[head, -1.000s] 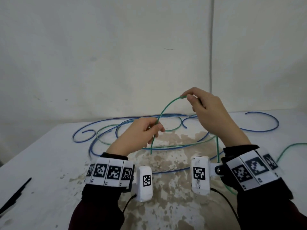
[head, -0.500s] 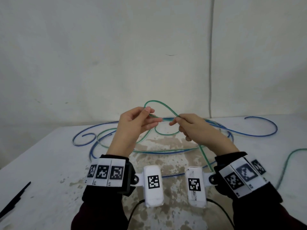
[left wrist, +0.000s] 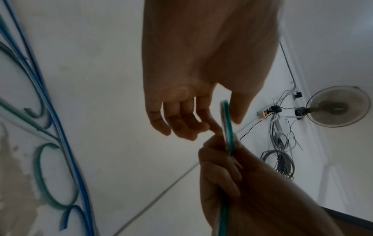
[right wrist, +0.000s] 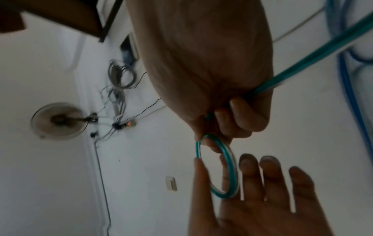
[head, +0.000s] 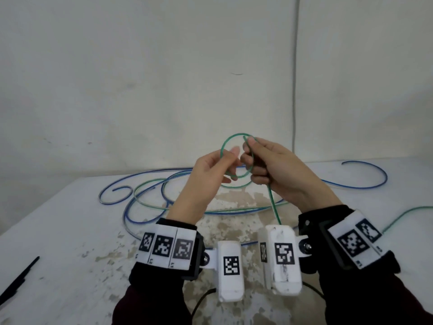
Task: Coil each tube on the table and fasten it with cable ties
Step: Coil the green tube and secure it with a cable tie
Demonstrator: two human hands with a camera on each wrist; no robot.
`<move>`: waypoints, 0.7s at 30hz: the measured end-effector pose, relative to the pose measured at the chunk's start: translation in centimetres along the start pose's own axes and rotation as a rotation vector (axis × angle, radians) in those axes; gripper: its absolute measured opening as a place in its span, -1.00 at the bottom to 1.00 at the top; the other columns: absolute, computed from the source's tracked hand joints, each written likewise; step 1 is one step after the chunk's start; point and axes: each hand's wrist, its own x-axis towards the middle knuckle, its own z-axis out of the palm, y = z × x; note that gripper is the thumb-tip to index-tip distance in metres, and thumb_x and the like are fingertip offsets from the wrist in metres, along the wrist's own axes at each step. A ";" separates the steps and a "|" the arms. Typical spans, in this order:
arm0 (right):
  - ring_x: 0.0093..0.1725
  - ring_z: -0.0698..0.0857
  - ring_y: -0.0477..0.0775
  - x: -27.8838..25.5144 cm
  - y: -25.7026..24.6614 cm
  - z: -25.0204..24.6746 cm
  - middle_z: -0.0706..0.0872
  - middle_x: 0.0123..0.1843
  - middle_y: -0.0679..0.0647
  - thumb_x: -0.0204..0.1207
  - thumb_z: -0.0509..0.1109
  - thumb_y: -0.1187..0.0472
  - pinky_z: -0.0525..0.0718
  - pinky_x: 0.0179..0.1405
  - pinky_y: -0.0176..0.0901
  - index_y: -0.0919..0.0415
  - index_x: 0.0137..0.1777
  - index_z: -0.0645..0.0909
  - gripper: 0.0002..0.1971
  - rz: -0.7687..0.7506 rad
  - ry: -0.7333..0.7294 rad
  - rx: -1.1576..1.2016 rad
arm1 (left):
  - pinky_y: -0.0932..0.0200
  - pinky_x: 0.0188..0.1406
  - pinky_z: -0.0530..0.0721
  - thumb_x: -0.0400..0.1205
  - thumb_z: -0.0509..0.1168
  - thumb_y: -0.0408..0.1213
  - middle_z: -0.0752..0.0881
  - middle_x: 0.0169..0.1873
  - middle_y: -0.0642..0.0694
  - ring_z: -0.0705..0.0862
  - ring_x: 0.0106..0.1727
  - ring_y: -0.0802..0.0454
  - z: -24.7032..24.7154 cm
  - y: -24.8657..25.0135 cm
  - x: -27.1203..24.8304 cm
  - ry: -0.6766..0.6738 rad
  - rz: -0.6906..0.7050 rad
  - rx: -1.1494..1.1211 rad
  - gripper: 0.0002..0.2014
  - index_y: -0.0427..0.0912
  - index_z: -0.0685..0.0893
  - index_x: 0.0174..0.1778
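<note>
**One loop formed, many more to wind**

Pinching the crossing of a small first loop in the green tube (head: 236, 158) between curled right-hand fingers (right wrist: 241, 111); steadying the loop's far side with mostly straight left-hand fingers (right wrist: 249, 172). Holding both right hand (head: 278, 170) and left hand (head: 210, 174) raised above the surface (head: 58, 231). Trailing the rest of the green tube down among the blue tubes (head: 365, 181). Judging next: drawing slack up, laying another turn onto the loop without loosening the pinch. Leaving the cable ties (head: 18, 281) for later.
</note>
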 end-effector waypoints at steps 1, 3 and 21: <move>-0.59 0.20 -0.16 -0.2 -0.1 0.3 0.47 -0.48 -0.06 0.74 0.11 0.11 0.15 -0.62 -0.38 0.15 -0.23 0.44 -0.71 0.002 -0.018 -0.088 | 0.10 -0.19 0.49 0.69 0.23 -0.14 0.53 -0.47 -0.03 0.53 -0.40 0.06 0.0 0.0 0.1 0.004 0.013 -0.033 -0.68 -0.22 0.56 -0.35; -0.60 0.22 -0.17 -0.5 -0.2 0.7 0.43 -0.48 -0.06 0.75 0.08 0.10 0.19 -0.62 -0.38 0.17 -0.21 0.44 -0.70 0.011 -0.061 -0.247 | 0.13 -0.29 0.48 0.72 0.17 -0.18 0.46 -0.47 -0.14 0.48 -0.47 0.07 -0.2 0.1 0.1 -0.020 0.053 -0.053 -0.68 -0.28 0.53 -0.31; -0.56 0.21 -0.18 -1.4 -1.3 -1.1 0.42 -0.56 -0.13 0.50 0.24 -0.01 0.19 -0.60 -0.41 0.33 -0.07 0.72 -0.60 0.104 -0.324 -0.304 | 0.29 -0.38 0.49 0.77 0.04 -0.29 0.40 -0.44 -0.14 0.39 -0.43 0.03 -0.8 0.4 -0.6 -0.241 0.152 0.077 -0.67 -0.30 0.48 -0.29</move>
